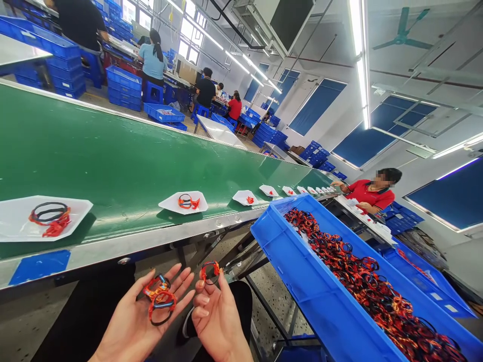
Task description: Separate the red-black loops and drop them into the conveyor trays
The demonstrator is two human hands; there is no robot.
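1. The left hand (138, 322) is open and palm up with its fingers spread, and two tangled red-and-black bands (161, 301) lie loose on the palm, not gripped
2. The right hand (219, 322) is half curled, with a single red-and-black band (209, 271) at its fingertips, apparently pinched against the thumb, though the fingers partly hide the contact
3. Nothing holds the bands on the open palm, so a tilt of that hand could tip them onto the speckled floor (279, 301) below the belt
4. The two bands on the palm hook together, so pulling one could drag the other along. The heap of bands (362, 271) in the blue plastic crate (302, 261) at lower right is just as snarled, and a reach into it could lift a clump rather than one piece
5. A green conveyor belt (113, 151) with a steel edge (113, 241) runs from the left toward the right of the frame, bearing a line of white trays. The nearest white tray (41, 218), at the left edge, holds more bands
6. Past the crate, a co-worker in a red shirt (372, 193) reaches over a white-topped bench (362, 216)
7. Blue crates (64, 65) are stacked at upper left, with people seated in a row beyond them. Blue-covered windows (317, 105) line the right wall, and a ceiling fan (402, 32) hangs at upper right
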